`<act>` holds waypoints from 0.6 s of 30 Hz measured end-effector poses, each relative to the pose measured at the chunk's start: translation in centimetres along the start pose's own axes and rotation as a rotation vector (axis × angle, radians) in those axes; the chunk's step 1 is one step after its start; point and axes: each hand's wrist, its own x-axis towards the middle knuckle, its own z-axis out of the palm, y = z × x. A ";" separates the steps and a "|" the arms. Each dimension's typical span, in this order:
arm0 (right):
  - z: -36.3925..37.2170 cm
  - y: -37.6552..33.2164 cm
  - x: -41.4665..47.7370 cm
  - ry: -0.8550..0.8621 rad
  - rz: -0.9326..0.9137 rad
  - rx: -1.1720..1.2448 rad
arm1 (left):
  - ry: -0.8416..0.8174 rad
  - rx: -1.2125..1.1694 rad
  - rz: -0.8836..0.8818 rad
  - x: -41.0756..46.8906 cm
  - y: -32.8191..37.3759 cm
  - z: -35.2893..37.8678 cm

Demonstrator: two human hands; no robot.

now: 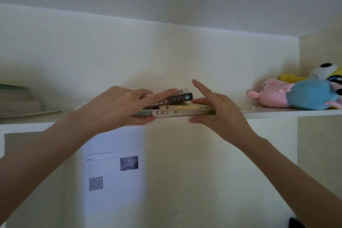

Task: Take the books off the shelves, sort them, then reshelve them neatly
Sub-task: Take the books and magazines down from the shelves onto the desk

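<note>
A small stack of books (pixel 182 112) lies flat on a high white shelf (pixel 277 112), spines toward me. A dark book (pixel 180 97) sits askew on top of two cream ones. My left hand (pixel 114 105) holds the stack's left end, with fingers stretched over the dark book and the thumb under the bottom book. My right hand (pixel 220 114) holds the right end, with the thumb beneath the shelf-edge side of the stack, a finger on the cream books and the index finger raised.
Plush toys (pixel 296 94) in pink, blue and yellow lie at the shelf's right end. Another pile of books (pixel 18 102) lies at the far left. A printed sheet (pixel 114 164) with a QR code hangs on the panel below the shelf.
</note>
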 end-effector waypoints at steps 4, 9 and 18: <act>-0.9 -0.9 -1.0 0.106 -0.200 -0.149 | 0.013 0.046 0.011 -1.1 1.1 -2.3; -1.5 -2.7 -1.8 0.215 -0.291 -0.290 | 0.038 0.085 -0.041 -2.4 3.0 -3.7; -0.7 -3.2 -1.8 0.235 -0.268 -0.156 | 0.057 0.157 -0.121 -2.6 4.6 -2.8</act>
